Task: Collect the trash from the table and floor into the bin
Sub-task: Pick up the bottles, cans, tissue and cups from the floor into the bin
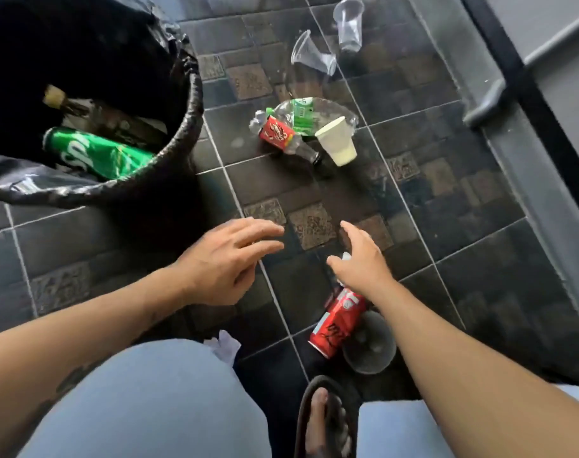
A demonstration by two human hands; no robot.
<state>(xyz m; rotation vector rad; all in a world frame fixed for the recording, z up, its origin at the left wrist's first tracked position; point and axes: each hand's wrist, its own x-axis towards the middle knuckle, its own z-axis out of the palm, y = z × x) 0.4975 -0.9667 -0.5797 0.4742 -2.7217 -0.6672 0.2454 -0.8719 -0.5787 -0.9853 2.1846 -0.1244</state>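
Observation:
The black-lined bin (189,133) stands at the upper left with a green bottle (93,153) and a brown bottle (83,110) inside. Ahead on the dark tiles lies a heap: a clear bottle with a green label (301,115), a small bottle with a red label (276,132) and a white paper cup (337,142). Two clear plastic cups (347,24) (309,54) lie farther away. A red can (337,320) lies under my right forearm beside a clear lid (369,345). My left hand (228,259) and right hand (364,259) hover over the floor, fingers apart, holding nothing.
A crumpled white scrap (227,345) lies by my left knee. My foot in a dark sandal (324,418) rests at the bottom. A grey table leg base (486,104) and a grey ledge run along the right side.

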